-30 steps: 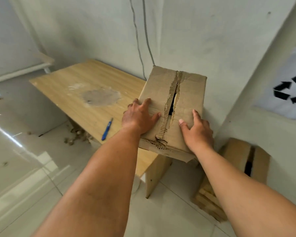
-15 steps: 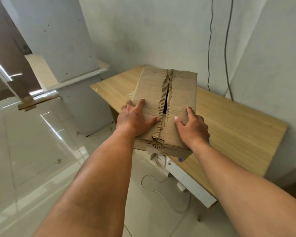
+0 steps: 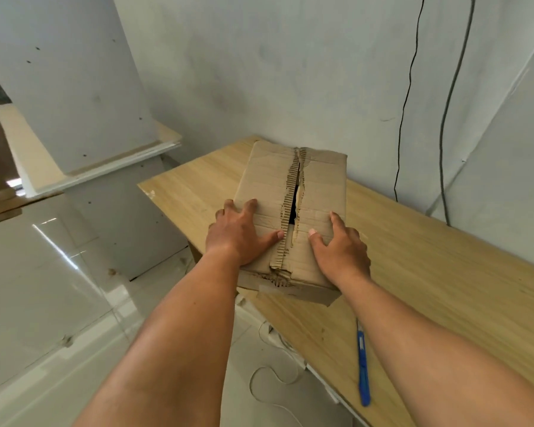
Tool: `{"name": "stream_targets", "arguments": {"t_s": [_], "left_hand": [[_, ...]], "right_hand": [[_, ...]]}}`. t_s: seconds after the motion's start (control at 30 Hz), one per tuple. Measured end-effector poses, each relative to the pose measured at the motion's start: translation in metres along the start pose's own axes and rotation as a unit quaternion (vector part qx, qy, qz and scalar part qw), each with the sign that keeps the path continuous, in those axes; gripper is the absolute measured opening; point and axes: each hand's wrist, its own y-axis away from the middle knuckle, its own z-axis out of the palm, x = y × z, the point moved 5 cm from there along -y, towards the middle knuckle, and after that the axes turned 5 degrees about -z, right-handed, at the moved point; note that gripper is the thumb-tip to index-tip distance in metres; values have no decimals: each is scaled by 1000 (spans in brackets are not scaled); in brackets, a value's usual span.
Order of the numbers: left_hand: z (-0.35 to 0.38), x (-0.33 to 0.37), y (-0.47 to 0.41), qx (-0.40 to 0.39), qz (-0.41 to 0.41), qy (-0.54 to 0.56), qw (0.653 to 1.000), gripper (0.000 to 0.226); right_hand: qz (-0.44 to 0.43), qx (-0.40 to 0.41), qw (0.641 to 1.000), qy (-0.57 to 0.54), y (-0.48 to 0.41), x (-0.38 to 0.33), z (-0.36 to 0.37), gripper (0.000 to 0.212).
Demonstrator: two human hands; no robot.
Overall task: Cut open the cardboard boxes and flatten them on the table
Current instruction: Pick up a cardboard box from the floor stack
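A brown cardboard box [image 3: 319, 183] with a ragged, torn seam running along its top sits at the near left end of the wooden table [image 3: 444, 272]. I hold it from both sides. My left hand [image 3: 238, 232] grips its left edge with the thumb lying on top near the seam. My right hand [image 3: 341, 251] grips the right edge the same way. I cannot tell whether the box rests on the table or hangs just above it. A blue utility knife [image 3: 363, 365] lies on the table near its front edge, under my right forearm.
The table stands against a grey wall with two black cables [image 3: 404, 118] hanging down it. A white column with a ledge [image 3: 74, 103] stands to the left. A thin cord [image 3: 269, 383] lies on the glossy tiled floor below the table edge.
I have turned with the box in both hands and brought it over this table. The view swung from the other table and floor boxes; the blue knife now shows at lower right.
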Motion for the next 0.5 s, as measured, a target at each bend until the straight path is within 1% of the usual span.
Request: {"name": "stream_targets", "arguments": {"t_s": [0.17, 0.27, 0.5], "left_hand": [[11, 16, -66, -26, 55, -11, 998, 91], [23, 24, -104, -42, 102, -22, 994, 90], [43, 41, -161, -100, 203, -48, 973, 88]], "right_hand": [[51, 23, 998, 5, -43, 4, 9, 69], [98, 44, 994, 7, -61, 8, 21, 69], [212, 88, 973, -1, -68, 9, 40, 69]]}}
